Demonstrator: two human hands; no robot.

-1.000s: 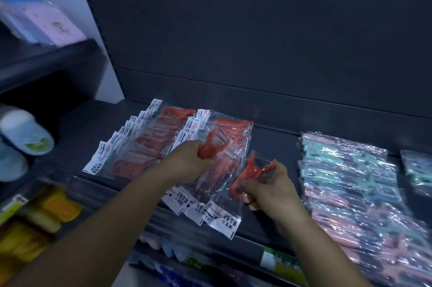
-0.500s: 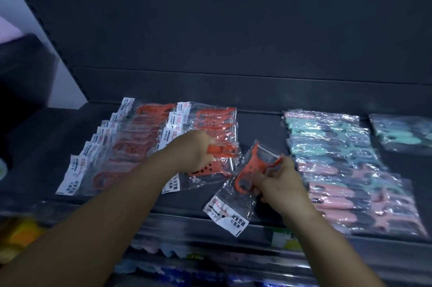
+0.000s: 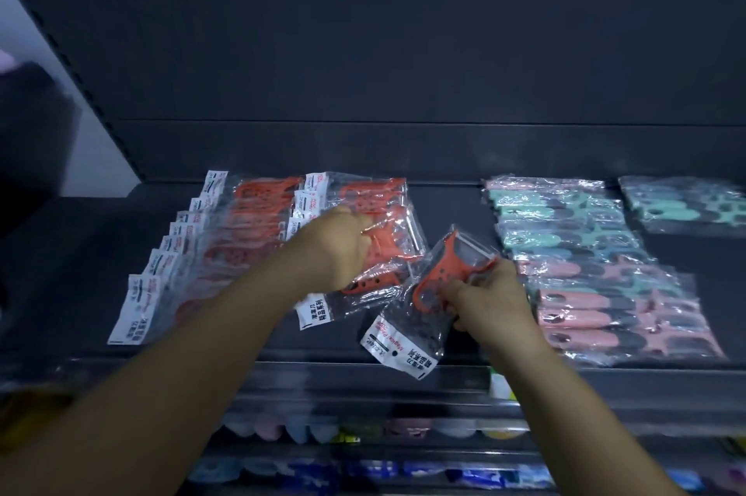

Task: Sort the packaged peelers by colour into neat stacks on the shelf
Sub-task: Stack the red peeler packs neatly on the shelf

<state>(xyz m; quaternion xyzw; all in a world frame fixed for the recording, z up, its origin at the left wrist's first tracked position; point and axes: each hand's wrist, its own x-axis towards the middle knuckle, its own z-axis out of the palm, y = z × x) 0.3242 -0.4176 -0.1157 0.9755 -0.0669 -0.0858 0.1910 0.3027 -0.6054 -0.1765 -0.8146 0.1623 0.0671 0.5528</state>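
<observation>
Holding: the right hand (image 3: 490, 299) pinched one packaged orange peeler (image 3: 438, 279), lifted above the shelf (image 3: 452, 208).
Left hand (image 3: 343, 249): fingers curled on an orange packet (image 3: 383, 253) atop the second orange stack (image 3: 355, 204).
First orange stack (image 3: 210, 253): lay fanned to the left.
Mixed pile (image 3: 597, 265): teal and pink packets lay at right.
Teal packets (image 3: 686, 208): far right, apart.

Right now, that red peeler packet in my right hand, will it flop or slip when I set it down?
The red peeler packet probably flops: its label end hangs below your right hand. The glossy film looks slippery, so it may slide off the second red stack.
</observation>
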